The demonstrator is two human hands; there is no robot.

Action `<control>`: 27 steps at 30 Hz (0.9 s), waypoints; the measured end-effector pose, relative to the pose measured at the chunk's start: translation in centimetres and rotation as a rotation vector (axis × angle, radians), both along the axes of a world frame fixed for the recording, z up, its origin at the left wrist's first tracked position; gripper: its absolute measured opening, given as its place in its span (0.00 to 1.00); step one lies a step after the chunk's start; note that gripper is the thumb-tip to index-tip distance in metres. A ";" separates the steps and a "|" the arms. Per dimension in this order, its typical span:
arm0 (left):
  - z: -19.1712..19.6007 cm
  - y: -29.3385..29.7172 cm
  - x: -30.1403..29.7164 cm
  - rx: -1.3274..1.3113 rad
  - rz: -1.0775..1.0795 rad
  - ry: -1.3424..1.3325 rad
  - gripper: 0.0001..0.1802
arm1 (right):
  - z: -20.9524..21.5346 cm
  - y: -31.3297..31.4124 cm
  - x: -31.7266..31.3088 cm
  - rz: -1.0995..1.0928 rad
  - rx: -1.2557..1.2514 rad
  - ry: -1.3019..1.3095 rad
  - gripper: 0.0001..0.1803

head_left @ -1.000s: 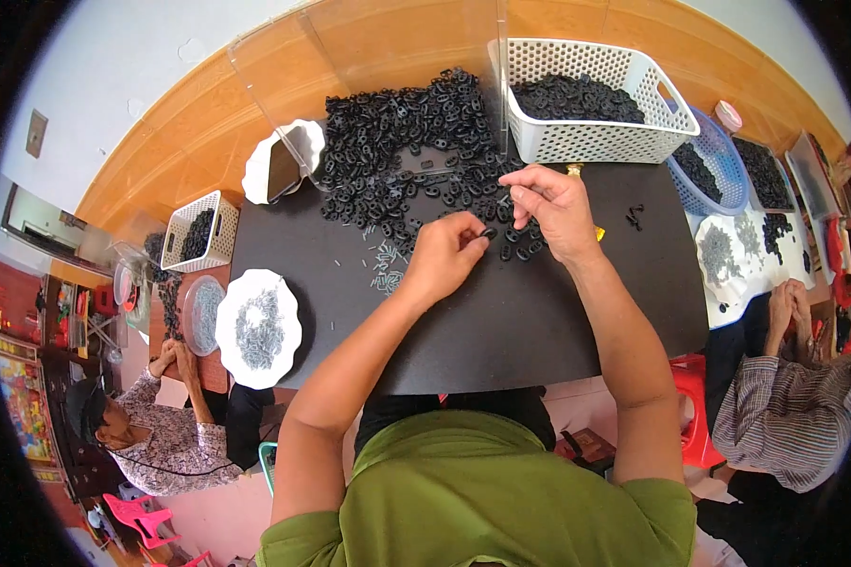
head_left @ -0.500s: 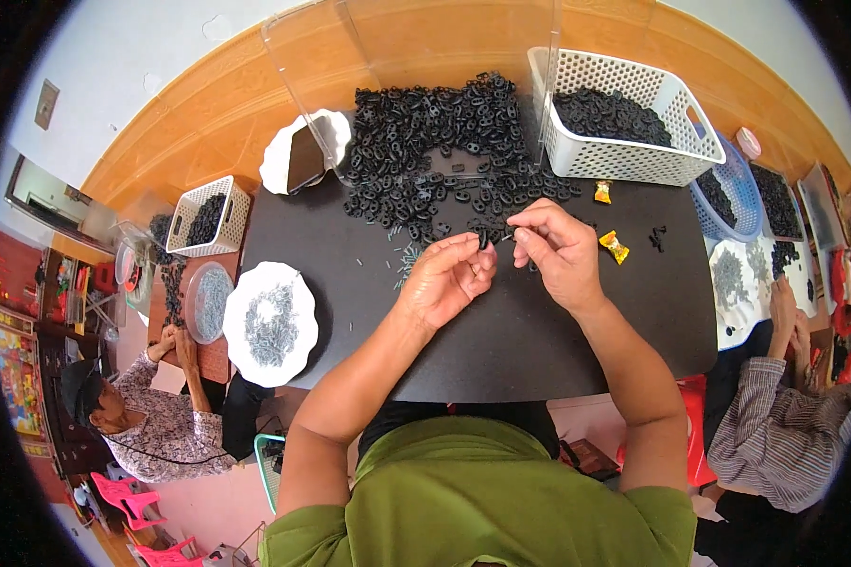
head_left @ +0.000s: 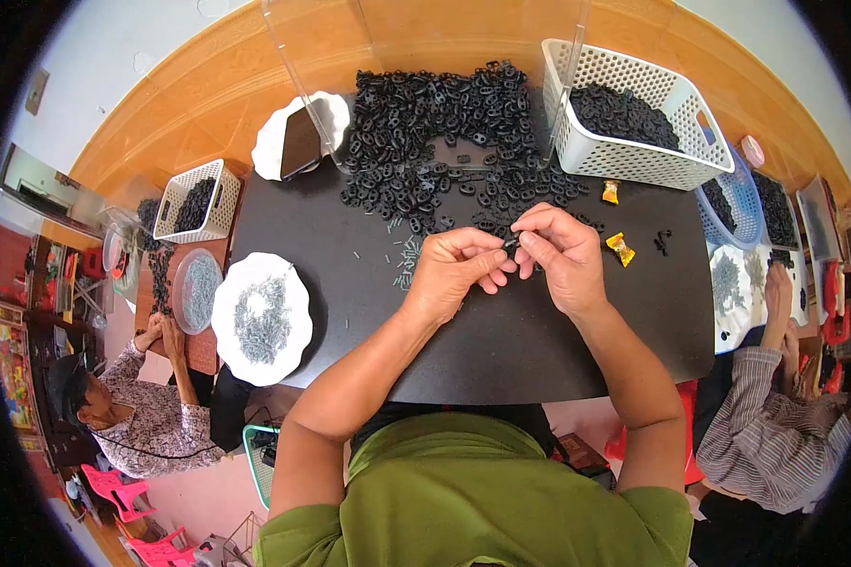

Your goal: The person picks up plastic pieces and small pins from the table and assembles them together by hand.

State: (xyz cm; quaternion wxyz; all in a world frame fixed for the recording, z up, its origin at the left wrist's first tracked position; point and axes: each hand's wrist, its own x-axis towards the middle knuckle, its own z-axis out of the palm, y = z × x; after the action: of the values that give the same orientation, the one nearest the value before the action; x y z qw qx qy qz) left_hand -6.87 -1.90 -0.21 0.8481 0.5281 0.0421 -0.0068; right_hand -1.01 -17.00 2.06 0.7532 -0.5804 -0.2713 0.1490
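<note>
Over the dark table my left hand (head_left: 454, 274) and my right hand (head_left: 565, 257) meet fingertip to fingertip. Both are closed in a pinch on a small black plastic part (head_left: 512, 245), mostly covered by my fingers. Just beyond them spreads a heap of black oval plastic pieces (head_left: 435, 118) with holes, thinning out toward my hands. Beside my left hand lie loose small grey pins (head_left: 408, 263). Farther left, a white scalloped plate (head_left: 298, 321) holds many more of these pins.
A white perforated basket (head_left: 624, 161) of black pieces stands back right, by a clear plastic guard (head_left: 565, 85). A phone (head_left: 301, 144) rests on another white plate (head_left: 268, 151). Two yellow wrapped sweets (head_left: 620, 249) lie right. People work at side tables, left (head_left: 161, 416) and right (head_left: 775, 425).
My left hand has moved right, and its fingertips now touch those of my right hand around the black part. The whole view has shifted slightly.
</note>
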 end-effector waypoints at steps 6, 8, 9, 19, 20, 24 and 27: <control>-0.3 0.2 0.1 -0.036 -0.004 -0.008 0.07 | -0.5 0.2 0.1 0.069 -0.009 -0.036 0.05; -0.1 0.2 0.1 -0.065 -0.008 -0.034 0.08 | -0.5 0.2 0.2 0.066 -0.020 -0.049 0.05; 0.1 0.3 0.1 -0.123 -0.029 -0.022 0.08 | -0.5 0.2 0.3 0.065 -0.032 -0.061 0.05; -0.5 0.3 0.0 -0.228 -0.030 0.034 0.11 | -0.7 0.0 0.7 0.058 -0.006 -0.058 0.05; -0.4 0.3 0.0 -0.227 -0.030 0.031 0.11 | -0.7 -0.1 0.7 0.038 -0.004 0.003 0.05; -0.4 0.2 -0.2 -0.198 -0.021 -0.018 0.11 | -0.4 -0.5 0.8 -0.025 -0.055 0.061 0.06; -0.1 0.0 -0.2 -0.182 0.000 -0.030 0.10 | -0.4 -0.5 0.7 -0.068 -0.107 -0.152 0.06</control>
State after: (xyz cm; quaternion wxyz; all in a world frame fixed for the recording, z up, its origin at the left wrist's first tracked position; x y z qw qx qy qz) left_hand -7.09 -1.90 -0.32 0.8931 0.4489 0.0288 -0.0029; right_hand -0.29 -17.49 1.67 0.7030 -0.6383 -0.2994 0.0935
